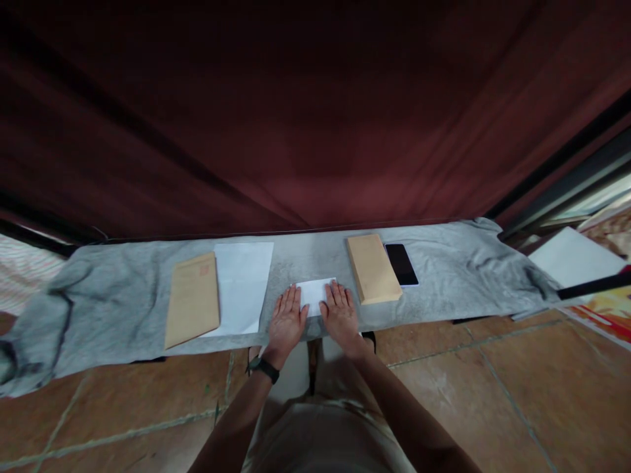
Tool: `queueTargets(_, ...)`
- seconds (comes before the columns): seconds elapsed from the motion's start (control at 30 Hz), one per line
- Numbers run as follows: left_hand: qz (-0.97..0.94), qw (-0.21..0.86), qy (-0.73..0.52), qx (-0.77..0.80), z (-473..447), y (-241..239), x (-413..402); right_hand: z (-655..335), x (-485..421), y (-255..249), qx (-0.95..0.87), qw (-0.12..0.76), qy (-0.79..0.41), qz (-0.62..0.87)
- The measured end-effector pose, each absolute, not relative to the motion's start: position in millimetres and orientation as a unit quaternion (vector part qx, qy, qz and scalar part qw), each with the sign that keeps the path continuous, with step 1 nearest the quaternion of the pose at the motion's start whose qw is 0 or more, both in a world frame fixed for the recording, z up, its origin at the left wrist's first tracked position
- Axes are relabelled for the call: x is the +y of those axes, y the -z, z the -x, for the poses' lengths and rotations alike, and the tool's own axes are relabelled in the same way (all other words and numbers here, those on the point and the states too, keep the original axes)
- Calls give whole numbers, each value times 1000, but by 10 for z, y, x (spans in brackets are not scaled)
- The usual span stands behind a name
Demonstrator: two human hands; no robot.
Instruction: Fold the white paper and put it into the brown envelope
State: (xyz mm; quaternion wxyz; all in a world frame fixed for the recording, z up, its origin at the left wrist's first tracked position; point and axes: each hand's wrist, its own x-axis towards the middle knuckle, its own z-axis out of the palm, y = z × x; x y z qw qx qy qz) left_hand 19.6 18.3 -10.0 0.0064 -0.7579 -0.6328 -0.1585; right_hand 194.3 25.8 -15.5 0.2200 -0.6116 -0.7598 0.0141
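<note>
A small white sheet of paper (315, 294), seemingly folded, lies on the grey cloth in front of me. My left hand (288, 322) rests flat on its left end, fingers stretched forward. On the right end my right hand (341, 316) lies flat too, its fingers slightly apart. Both palms cover the paper's ends, so only its middle shows. To the left are larger white sheets (244, 282), partly under a brown envelope (192, 299) with a small red mark. Right of my right hand sits a stack of brown envelopes (374, 268).
A dark-screened phone (401, 265) lies beside the envelope stack. Grey cloth (453, 276) covers the narrow table. Behind it hangs a dark red curtain (315, 131). At the far right are a white panel (574, 259) and a dark bar. Brown floor tiles (444, 381) show below.
</note>
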Motion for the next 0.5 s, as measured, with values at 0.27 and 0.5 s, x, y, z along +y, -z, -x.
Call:
queueTargets(0.27,744,-5,155,-650,-183,51,138,-1948,259,234,-766,208,22,608)
queueTargets(0.5,791,-40,143,-594,-602,6,166,-2014,348,224,-776,210,30,594)
